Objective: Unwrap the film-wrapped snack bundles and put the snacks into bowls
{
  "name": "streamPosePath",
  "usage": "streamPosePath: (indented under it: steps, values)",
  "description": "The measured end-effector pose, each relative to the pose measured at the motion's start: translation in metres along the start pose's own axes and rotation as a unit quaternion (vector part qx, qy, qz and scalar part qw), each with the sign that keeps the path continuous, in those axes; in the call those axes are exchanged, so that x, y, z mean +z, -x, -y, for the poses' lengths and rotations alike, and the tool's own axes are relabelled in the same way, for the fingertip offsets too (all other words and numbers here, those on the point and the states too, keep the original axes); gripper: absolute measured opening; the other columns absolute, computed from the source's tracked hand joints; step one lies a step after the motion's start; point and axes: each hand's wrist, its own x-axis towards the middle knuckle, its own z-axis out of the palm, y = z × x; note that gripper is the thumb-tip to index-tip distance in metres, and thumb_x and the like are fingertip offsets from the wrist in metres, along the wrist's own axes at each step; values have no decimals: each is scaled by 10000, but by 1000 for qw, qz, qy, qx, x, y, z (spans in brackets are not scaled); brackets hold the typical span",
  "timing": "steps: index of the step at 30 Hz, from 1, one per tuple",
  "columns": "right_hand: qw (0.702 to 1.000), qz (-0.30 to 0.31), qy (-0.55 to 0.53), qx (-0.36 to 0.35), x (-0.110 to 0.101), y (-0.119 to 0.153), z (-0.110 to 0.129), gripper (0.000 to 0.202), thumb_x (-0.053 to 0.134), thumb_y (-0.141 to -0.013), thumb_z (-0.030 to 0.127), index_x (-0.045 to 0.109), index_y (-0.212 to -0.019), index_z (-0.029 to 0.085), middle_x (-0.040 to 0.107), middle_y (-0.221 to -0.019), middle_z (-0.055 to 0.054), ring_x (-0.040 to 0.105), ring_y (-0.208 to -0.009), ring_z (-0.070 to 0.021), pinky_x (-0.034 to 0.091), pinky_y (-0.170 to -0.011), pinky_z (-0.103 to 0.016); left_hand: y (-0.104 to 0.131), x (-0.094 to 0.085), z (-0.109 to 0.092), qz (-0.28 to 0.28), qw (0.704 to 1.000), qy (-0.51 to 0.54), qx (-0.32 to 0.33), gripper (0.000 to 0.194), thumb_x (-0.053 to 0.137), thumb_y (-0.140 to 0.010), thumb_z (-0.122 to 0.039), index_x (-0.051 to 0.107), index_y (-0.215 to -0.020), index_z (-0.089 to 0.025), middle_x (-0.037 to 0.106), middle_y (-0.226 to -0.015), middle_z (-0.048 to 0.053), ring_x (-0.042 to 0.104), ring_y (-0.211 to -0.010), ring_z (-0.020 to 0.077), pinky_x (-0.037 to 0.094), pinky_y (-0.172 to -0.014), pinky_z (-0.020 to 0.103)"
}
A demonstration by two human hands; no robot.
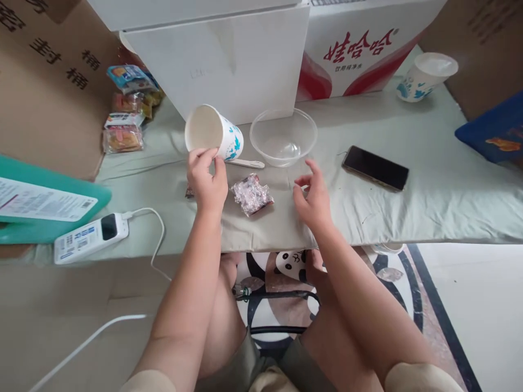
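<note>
My left hand grips the rim of a white paper cup with a blue pattern, tipped so that its mouth faces me. Fingers apart and holding nothing, my right hand hovers at the near right of a clear plastic bowl. Between the hands lies a crumpled clear wrapper with dark red parts. A flat, pale stick rests beside the cup, partly hidden behind it. Something small and dark is mostly covered by my left hand.
White boxes stand along the back. Packaged snacks lie at the left, near a green jug and a power strip. To the right are a phone, another paper cup and a blue package.
</note>
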Motion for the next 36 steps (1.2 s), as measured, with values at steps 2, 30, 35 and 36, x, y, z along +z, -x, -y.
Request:
streamPosePath:
  steps: [2,30,35,36]
  values:
    - [999,27,-7,39,0,-9,4,680,443,-927,209,261,-1582,181,693,-1114,-90,634,-893,-180,528,-845,-349,3,2,3,9,1000,-10,12,237,573,-923,-177,754,-1071,-211,639,-1115,116,629,-1109,257,508,-1061,439]
    - [969,-237,-28,68,-46,33,-30,157,515,-870,301,545,-1004,226,584,-863,-14,639,-786,-154,546,-711,-317,36,24,-47,198,978,22,58,228,580,-945,-173,775,-1024,-260,681,-1100,74,638,-1093,249,517,-1023,444]
    - [971,-230,22,60,-48,27,-34,151,509,-860,286,546,-996,231,612,-961,-51,634,-880,-169,544,-724,-311,35,29,-53,208,976,21,53,393,640,-862,-135,696,-1215,-301,623,-1368,91,619,-1238,287,505,-1084,457]
    - [972,-229,24,54,-47,26,-34,173,507,-861,281,551,-1020,231,620,-999,-62,635,-910,-174,547,-734,-315,35,29,-52,197,979,27,48,479,661,-849,-141,647,-1294,-318,576,-1440,96,600,-1280,290,502,-1099,448]
